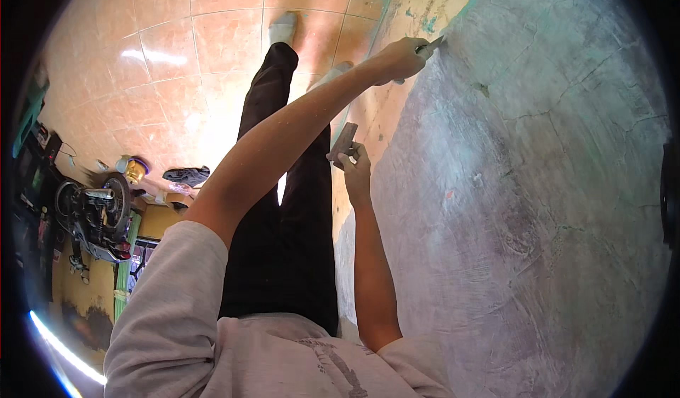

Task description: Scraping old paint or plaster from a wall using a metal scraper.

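Note:
My left hand [402,60], with its arm stretched across my body towards the wall, grips a scraper or knife [431,47]. The pointed blade is at the lower part of the wall, where the grey coating [478,148] meets the yellow painted surface [422,5]; whether it touches cannot be told. Closer to my body, my right hand [357,167] holds a small grey-brown block [344,142] between thumb and fingers, beside the wall. The grey surface shows cracks and greenish traces.
Orange floor tiles [164,31] lie under my feet. The wall runs close along my right side. Far to the left are a motorcycle [95,212], a gold-coloured pot [136,169] and a dark item [186,175] on the floor. A green curtain [123,270] hangs by a window.

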